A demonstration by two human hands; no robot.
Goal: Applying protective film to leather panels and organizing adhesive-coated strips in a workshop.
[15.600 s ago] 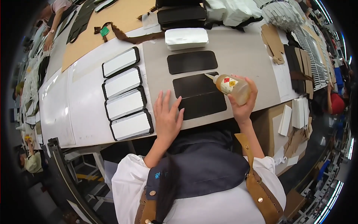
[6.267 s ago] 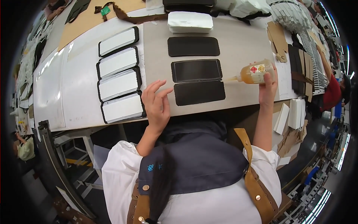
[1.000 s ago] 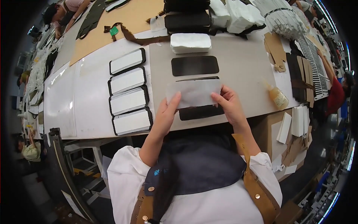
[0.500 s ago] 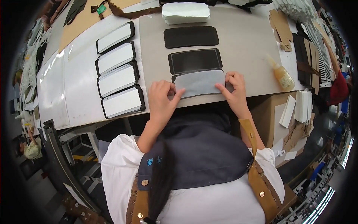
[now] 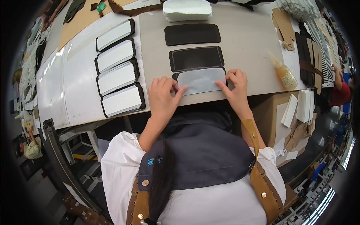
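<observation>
My left hand and my right hand pinch the lower side corners of a translucent pale sheet, which lies over the lowest black rounded-rectangle piece. That piece shows only at its edges. Just above it lies a second black piece with a thin line near its rim, and beyond that a plain black piece. A thick white stack of sheets sits behind them. To the right of my right hand, a squeeze bottle of amber liquid lies on the grey board.
Four black-edged pieces with white tops form a column at the left. Cardboard scraps, dark strips and white bundles lie at the right and back. Co-workers sit or stand at the left and right edges.
The pale sheet has come down from the middle onto the lowest black piece, my hands with it. Earlier my right hand held the bottle; now it lies on the board.
</observation>
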